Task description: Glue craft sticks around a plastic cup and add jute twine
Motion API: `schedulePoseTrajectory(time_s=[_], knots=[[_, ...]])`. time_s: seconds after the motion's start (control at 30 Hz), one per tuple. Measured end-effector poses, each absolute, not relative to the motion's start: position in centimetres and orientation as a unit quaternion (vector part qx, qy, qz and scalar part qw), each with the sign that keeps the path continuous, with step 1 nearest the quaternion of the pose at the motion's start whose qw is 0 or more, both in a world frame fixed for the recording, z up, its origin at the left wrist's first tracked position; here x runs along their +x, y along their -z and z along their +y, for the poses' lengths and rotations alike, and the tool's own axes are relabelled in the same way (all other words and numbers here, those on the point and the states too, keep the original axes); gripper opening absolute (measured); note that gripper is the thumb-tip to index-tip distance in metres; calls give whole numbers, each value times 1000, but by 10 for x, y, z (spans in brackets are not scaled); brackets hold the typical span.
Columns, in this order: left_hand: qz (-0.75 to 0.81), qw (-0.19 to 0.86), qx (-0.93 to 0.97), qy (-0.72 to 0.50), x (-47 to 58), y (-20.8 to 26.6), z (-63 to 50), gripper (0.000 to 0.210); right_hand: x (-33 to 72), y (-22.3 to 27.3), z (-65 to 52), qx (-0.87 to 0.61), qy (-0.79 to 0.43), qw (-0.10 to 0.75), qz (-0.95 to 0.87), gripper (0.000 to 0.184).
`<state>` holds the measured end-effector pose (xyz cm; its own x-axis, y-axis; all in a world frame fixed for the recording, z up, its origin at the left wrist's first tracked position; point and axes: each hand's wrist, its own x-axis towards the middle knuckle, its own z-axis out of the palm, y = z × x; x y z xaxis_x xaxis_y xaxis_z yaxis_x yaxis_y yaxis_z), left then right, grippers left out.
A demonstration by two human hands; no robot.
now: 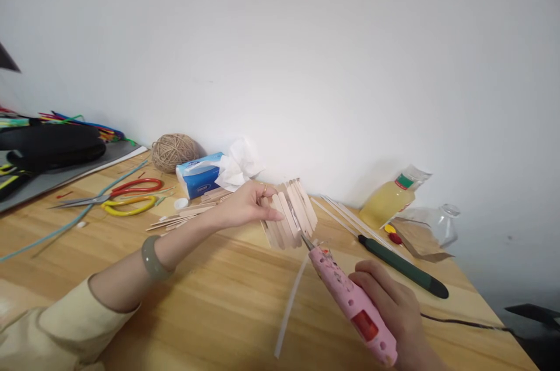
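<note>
The left hand (251, 205) is grasping a piece made of flat wooden sticks (286, 219) set side by side; the grip pinches it at its left side, thumb in front. This piece is held tilted over the desk (205, 312), around the middle of its width and toward the far edge. The right hand (391, 298) has its grip wrapped around a pink glue gun (345, 295). The nozzle of the gun points at the lower right part of the piece; whether it touches the wood, one cannot tell.

Below the piece, a white translucent strip (289, 310) lies on the desk. Left of the piece, loose sticks (184, 220) lie partly behind the left forearm. Near the far edge stand a blue tissue pack (199, 177) and a ball of twine (174, 152). Toward the left, scissors (131, 197) with red and yellow handles rest across a blue cord (55, 235). Near the right edge lie a dark green tool (406, 269) and a bottle of yellow liquid (385, 203), which leans.
</note>
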<state>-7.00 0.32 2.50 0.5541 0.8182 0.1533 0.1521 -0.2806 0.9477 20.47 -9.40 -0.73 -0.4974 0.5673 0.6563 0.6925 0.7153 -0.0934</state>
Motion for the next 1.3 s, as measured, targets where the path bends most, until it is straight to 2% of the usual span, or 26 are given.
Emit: schedulePoseTrajectory(time_s=[0.17,0.37,0.8,1.07,1.3], knots=[[306,450,781,-307,-65,-21,0,22,200,3,-93,-372,90,346,-857,18],[301,399,816,-290,-58,-25,-7,28,197,2,-94,-363,97,342,-861,18],[292,472,770,-315,-64,-32,-5,21,199,6,-93,-369,148,341,-852,31],[318,532,706,-343,-69,-36,-2,19,200,8,-96,-370,123,346,-853,28],[332,541,681,-364,-77,-26,6,24,201,7,-96,-377,123,335,-855,28]])
